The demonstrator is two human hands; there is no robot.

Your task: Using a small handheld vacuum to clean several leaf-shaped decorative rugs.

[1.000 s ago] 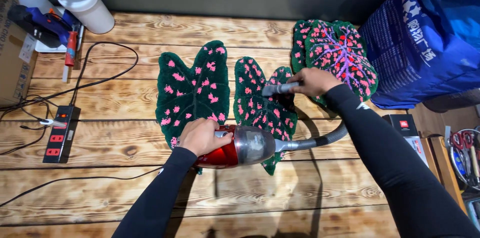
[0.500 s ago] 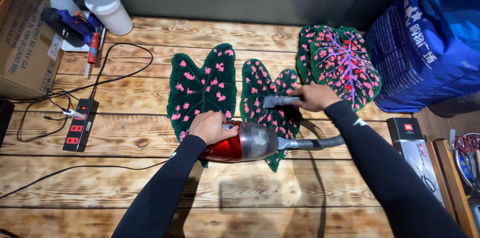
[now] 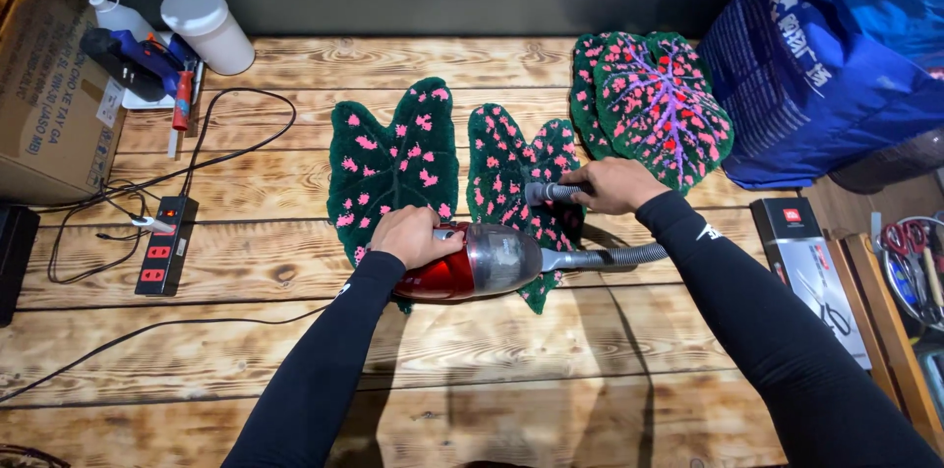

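Vacuum cleaner [image 3: 482, 266], handheld, red body with a clear dust cup, lying across the near tip of the middle leaf rug [image 3: 516, 188] at the centre of the wooden table [image 3: 551, 370]. Gripped at its red rear end by the left hand [image 3: 411, 235], fingers wrapped round the handle. Grey ribbed hose [image 3: 615, 257] running out rightward from the cup, then curving far and back left to the grey nozzle [image 3: 546, 193], clamped in the right hand [image 3: 615, 183] and pressed onto the pile of the middle rug near its right edge. Both hands closed, set apart, one on each end of the machine.

Left leaf rug [image 3: 391, 168], dark green with pink spots, just beside the middle one, a narrow strip of bare wood between. Purple-veined leaf rugs [image 3: 657, 104] stacked farther right, just past the right hand, edges overlapping. Blue bag [image 3: 836, 75] crowding the far right corner; a dark box [image 3: 806, 262] and scissors [image 3: 910, 266] at the right edge. Power strip [image 3: 165, 244] and black cables [image 3: 236, 134] well left, with a white bottle [image 3: 205, 28], a blue tool [image 3: 147, 55] and a cardboard box [image 3: 49, 94] in the far left corner. Bare planks across the whole near side, under both sleeved forearms.
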